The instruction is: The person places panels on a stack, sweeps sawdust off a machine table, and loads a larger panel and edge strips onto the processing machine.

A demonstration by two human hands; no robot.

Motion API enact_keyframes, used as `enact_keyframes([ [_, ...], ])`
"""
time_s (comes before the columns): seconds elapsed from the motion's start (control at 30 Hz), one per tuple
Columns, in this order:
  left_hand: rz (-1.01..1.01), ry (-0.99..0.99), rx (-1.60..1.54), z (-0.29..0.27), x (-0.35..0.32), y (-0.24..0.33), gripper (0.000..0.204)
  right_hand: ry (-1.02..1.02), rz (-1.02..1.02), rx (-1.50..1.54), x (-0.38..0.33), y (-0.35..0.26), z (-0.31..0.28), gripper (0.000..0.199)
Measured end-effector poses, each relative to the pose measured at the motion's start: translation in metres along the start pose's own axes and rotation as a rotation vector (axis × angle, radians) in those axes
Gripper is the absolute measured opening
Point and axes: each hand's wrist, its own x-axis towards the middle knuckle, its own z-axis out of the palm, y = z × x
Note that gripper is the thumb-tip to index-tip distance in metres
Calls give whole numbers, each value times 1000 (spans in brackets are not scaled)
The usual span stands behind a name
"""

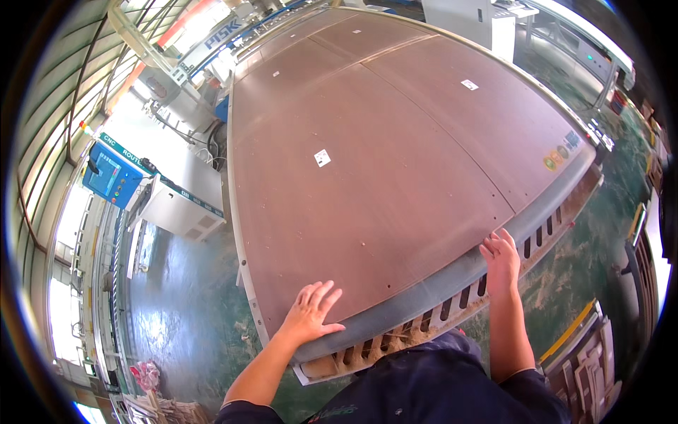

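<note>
A large brown panel (342, 205), cut into several pieces by thin straight seams, lies flat on a long machine bed in front of me. My left hand (309, 312) is over the near left corner of the panel, fingers spread and thumb out to the right. Further right, my right hand (501, 258) is at the panel's near edge with its fingers slightly bent over the rim. Neither hand holds anything that I can see. A small white label (322, 157) sits on the middle piece, and another label (469, 85) lies on the right piece.
Along the bed's near side runs a grey rounded edge (395, 313) above a slotted rail (445, 309) dusted with shavings. A blue and white control console (152, 185) stands at left. Offcut strips (590, 360) lean at lower right; more scraps (169, 410) lie at lower left.
</note>
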Motion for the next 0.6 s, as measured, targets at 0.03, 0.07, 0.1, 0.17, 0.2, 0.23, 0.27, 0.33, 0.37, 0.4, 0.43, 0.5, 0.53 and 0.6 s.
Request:
enact_keyframes([
  [0.03, 33, -3, 5, 1, 4, -1, 78, 12, 3, -14, -2, -2, 3, 58],
  [0.07, 67, -6, 10, 1, 7, -3, 78, 17, 6, -13, -3, -3, 4, 59],
  [0.1, 103, -5, 21, 2, 9, -5, 75, 24, 9, -11, -3, -2, 5, 59],
  [0.17, 180, 18, 5, 1, 13, -10, 72, 38, -10, -27, -2, -3, 7, 59],
  [0.2, 220, 29, -2, 1, 15, -12, 71, 40, -16, -39, -2, -1, 7, 59],
  [0.23, 253, 19, -5, 0, 17, -13, 68, 44, -24, -54, -1, 1, 5, 59],
  [0.27, 294, 18, -15, 1, 19, -14, 67, 48, -31, -67, -1, 2, 7, 58],
  [0.33, 377, 10, -40, 6, 25, -15, 66, 78, -47, -110, -4, -2, 13, 57],
  [0.37, 420, 13, -76, 8, 30, -16, 64, 96, -53, -134, -5, -2, 15, 57],
  [0.4, 461, 2, -87, 8, 35, -16, 64, 104, -62, -136, -5, 0, 17, 57],
  [0.43, 500, -11, -101, 8, 39, -16, 64, 111, -68, -141, -4, 1, 16, 57],
  [0.5, 574, -14, -146, 11, 48, -17, 66, 120, -77, -151, -3, 4, 13, 58],
  [0.53, 611, -24, -162, 10, 54, -20, 65, 123, -83, -149, -2, 4, 11, 58],
  [0.6, 684, -44, -196, 11, 62, -24, 64, 138, -85, -138, 0, 5, 9, 58],
])
